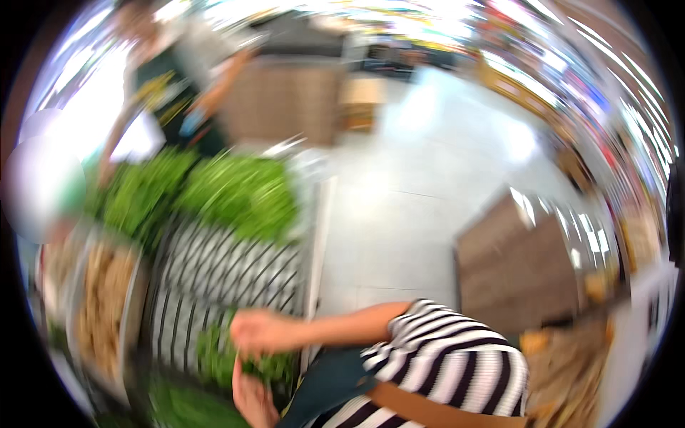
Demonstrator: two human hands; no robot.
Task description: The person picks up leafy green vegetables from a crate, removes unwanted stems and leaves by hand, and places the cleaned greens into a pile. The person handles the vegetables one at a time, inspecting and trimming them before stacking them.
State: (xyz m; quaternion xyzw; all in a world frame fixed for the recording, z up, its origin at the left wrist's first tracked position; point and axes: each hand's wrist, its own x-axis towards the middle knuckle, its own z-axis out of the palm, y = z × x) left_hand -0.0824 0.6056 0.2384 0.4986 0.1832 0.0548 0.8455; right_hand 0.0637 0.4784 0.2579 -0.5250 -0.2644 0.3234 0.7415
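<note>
My right hand (262, 331), below a bare forearm and a black-and-white striped sleeve, is curled above a bunch of leafy greens (217, 350). Just below it in the picture is my left hand (254, 398), a finger pointing up toward the right. The two hands are close together, perhaps touching. Blur and the greens hide whether either one grips anything. Both are over the near end of a dark slatted display rack (184, 321), whose bars show a pale surface between them. More greens (187, 401) lie at the bottom edge.
Across the rack are heaps of lettuce-like greens (246, 192), where another person (171, 80) in a dark apron reaches in. A crate of brown produce (104, 310) stands left. A brown display stand (514, 262) is to the right, beyond the tiled floor (390, 235). A cardboard box (361, 104) stands farther back.
</note>
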